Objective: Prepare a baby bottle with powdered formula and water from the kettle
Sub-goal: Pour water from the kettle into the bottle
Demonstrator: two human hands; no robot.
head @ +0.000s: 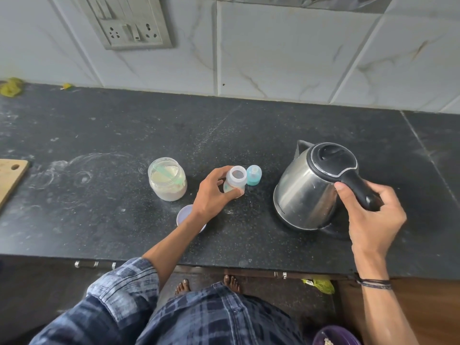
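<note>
A small open baby bottle (236,179) stands upright mid-counter, and my left hand (214,195) grips its body from the left. Its teal teat cap (254,175) stands just to its right. An open jar of pale formula powder (167,181) with a green scoop inside sits to the left. The jar's white lid (185,215) lies nearer me, partly under my left wrist. A steel kettle (311,188) with a shut black lid rests on its base at the right. My right hand (368,210) curls round the kettle's black handle.
The black stone counter (112,135) runs to a tiled wall with a socket panel (129,23). A wooden board (11,178) pokes in at the left edge. Yellow-green scraps (10,87) lie at the back left. Powder smears mark the counter left of the jar.
</note>
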